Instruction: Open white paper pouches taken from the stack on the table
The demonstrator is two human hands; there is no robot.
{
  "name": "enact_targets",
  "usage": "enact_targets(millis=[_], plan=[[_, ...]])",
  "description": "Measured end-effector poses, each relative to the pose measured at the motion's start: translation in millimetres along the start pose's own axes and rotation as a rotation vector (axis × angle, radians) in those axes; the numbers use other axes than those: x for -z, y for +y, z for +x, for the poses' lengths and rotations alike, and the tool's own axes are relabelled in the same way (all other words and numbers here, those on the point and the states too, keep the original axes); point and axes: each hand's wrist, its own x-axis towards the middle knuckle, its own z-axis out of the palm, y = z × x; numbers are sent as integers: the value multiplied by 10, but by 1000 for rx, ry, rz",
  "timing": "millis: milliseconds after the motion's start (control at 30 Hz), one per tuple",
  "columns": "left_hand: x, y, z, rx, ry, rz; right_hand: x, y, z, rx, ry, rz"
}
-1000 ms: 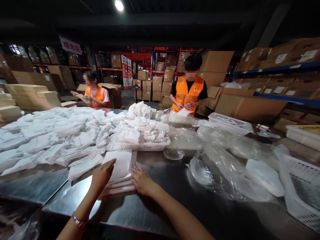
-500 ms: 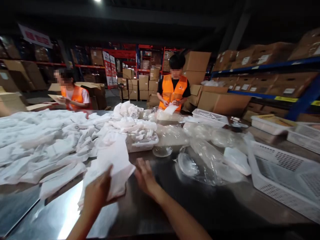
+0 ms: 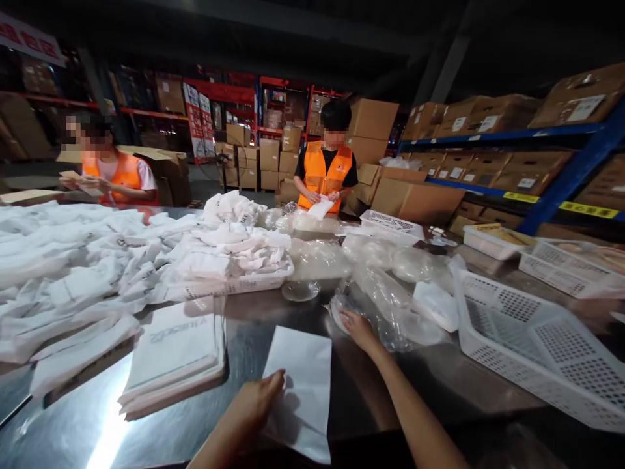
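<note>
My left hand (image 3: 254,405) rests on a flat white paper bag (image 3: 303,384) lying on the shiny metal table (image 3: 254,339) near its front edge; whether it grips or only presses the bag I cannot tell. My right hand (image 3: 358,327) reaches forward to a pile of clear plastic bags (image 3: 390,306) and touches a round clear item at its near edge. A stack of white paper bags (image 3: 170,355) lies to the left of my left hand.
A large heap of white bags (image 3: 73,273) covers the left of the table. White perforated baskets (image 3: 527,339) stand at right. Two people in orange vests (image 3: 325,169) work across the table. Cardboard boxes fill blue shelves (image 3: 551,189) behind.
My left hand has carried one white bag from the stack and laid it flat on the table in front. My right hand has moved forward and right to the clear plastic pile.
</note>
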Motion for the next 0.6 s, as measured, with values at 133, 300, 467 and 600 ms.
enact_targets(millis=[133,300,467,600], plan=[[29,12,-45,-227,-71,-77,-120,-121,70,-22,-18,-89],[17,-69,-117,-278,36,-13,-61,-262,66,-43,99,-137],[-43,-119,-153,-133,86,227,45,-465,-121,47,341,-28],[-91,-113,-124,-64,149,338,-151,-699,-612,123,422,149]])
